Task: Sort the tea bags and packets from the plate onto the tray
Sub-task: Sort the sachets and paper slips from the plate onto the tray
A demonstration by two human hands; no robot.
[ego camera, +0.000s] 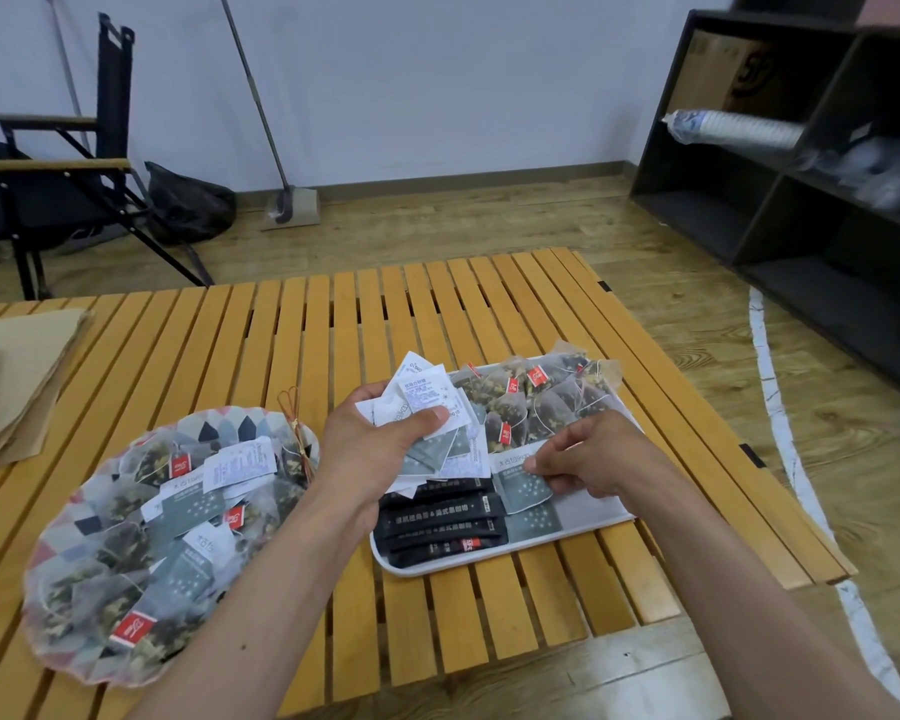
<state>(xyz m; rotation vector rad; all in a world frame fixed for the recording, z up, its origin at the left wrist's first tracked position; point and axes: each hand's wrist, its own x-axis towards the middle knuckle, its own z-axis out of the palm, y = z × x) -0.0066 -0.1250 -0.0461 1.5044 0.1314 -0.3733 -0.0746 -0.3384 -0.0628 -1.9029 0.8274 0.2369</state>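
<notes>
A patterned plate [58, 543] at the left holds mesh tea bags [126, 543] with red tags and several grey-and-white packets [188, 506]. The white tray [601, 517] at the right carries mesh tea bags [541, 402] at its far end, black stick packets [440, 517] at its near left, and grey packets. My left hand [380, 449] grips a bunch of white and grey packets [427, 397] above the tray's left side. My right hand [588, 459] pinches one grey-and-white packet [523, 485] lying on the tray.
The slatted wooden table [292, 335] carries brown paper sheets [17, 376] at the far left. A folding chair [58, 163] and a black bag [188, 205] stand behind it. A dark shelf unit [801, 200] lines the right wall.
</notes>
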